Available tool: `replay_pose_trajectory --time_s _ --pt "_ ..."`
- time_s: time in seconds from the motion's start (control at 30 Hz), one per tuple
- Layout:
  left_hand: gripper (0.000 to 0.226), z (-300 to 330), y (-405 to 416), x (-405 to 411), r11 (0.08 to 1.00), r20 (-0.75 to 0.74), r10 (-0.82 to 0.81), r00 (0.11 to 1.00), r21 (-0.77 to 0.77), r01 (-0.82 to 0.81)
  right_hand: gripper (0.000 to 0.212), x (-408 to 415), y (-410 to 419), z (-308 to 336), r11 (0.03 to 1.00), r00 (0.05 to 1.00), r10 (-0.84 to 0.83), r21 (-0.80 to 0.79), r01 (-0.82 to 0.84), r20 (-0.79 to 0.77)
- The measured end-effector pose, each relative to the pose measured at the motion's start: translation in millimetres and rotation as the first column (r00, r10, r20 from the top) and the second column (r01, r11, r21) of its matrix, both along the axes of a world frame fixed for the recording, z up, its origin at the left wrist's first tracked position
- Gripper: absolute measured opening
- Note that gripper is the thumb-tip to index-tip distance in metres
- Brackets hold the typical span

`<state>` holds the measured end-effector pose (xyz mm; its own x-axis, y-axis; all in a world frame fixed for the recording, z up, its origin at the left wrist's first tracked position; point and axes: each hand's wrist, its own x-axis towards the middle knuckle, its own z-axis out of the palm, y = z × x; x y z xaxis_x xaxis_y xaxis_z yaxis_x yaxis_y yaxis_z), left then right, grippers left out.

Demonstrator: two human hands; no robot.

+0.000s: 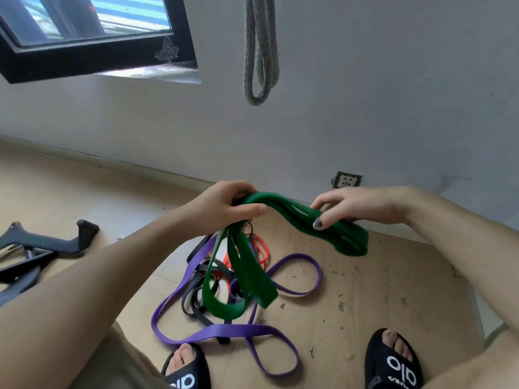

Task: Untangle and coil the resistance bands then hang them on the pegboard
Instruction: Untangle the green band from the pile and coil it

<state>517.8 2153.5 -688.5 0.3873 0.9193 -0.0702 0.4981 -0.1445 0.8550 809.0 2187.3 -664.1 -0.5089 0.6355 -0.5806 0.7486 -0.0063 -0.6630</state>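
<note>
Green band was held up between both hands, above the pile on the floor. Its gathered, folded section ran roughly left-to-right from the left hand to the right hand, sagging a bit toward the right end, where a folded loop stuck out past the right hand. The rest of the green band hung down from the left hand as two loose loops, over the tangle.

Left hand: fingers curled over the top of the bundle, thumb pressed along the near side, a closed grip on the green band. Right hand: thumb lay on the near face of the fold, other fingers reached over the far side and looked only lightly bent; a loose pinch rather than a fist.

The hanging loops sat nearer the left hand, so the next wrap would likely feed from that side toward the right.

Purple band, black band and orange band lay tangled on the floor below, between the feet and the wall. A grey band hung on the wall above; no pegboard showed.
</note>
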Motion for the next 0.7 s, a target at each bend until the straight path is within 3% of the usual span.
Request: replay_pose_trajectory --time_s 0.1,0.2,0.33,0.43,0.7 --pt "0.020 3 -5 12 0.999 -0.009 -0.048 0.999 -0.001 0.048 0.060 -17 -8 -4 0.998 0.997 0.067 0.009 -0.068 0.031" --pt "0.024 6 -9 24 0.995 -0.035 -0.088 0.996 0.040 0.089 0.051 -33 -18 -11 0.985 0.989 0.145 0.085 -0.147 0.034" --pt "0.027 6 -10 26 0.994 0.004 -0.103 0.995 0.025 0.103 0.062 -39 -19 -15 0.997 0.984 0.059 0.062 -0.049 -0.169" --pt "0.029 4 -12 26 0.992 -0.048 -0.122 0.991 0.015 0.123 0.073 -40 -15 -9 0.995 0.957 -0.011 0.091 0.039 -0.289" --pt "0.044 2 -11 24 0.996 -0.011 -0.085 0.996 0.014 0.085 0.039 -59 -23 -4 0.935 0.975 0.035 0.352 0.045 -0.217"
